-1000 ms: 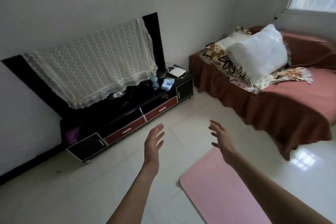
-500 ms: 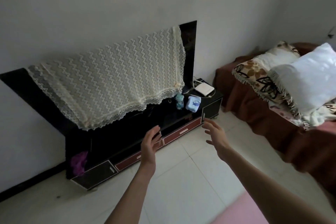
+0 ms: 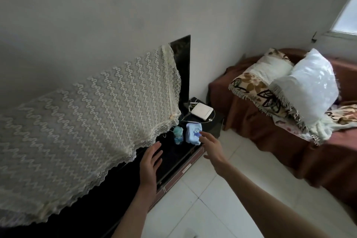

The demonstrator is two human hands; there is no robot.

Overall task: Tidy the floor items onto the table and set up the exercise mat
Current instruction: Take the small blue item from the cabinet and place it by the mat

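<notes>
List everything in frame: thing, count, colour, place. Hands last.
TV stand: 1, black with red-brown drawers, along the wall, left.
Screen: 1, black, on the stand, mostly covered.
Lace cover: 1, cream, draped over the screen.
Small bottle: 1, teal, on the stand's right end.
Tissue pack: 1, light blue, beside the bottle.
Router box: 1, white, with cables, stand's far right end.
Sofa: 1, rust-brown cover, right.
Pillows: 2, white, on the sofa.
Patterned throw: 1, cream and brown, under the pillows.
Window: 1, upper right.
Floor: white tiles.
Left hand: open, over the stand.
Right hand: open, fingertips at the tissue pack.
</notes>
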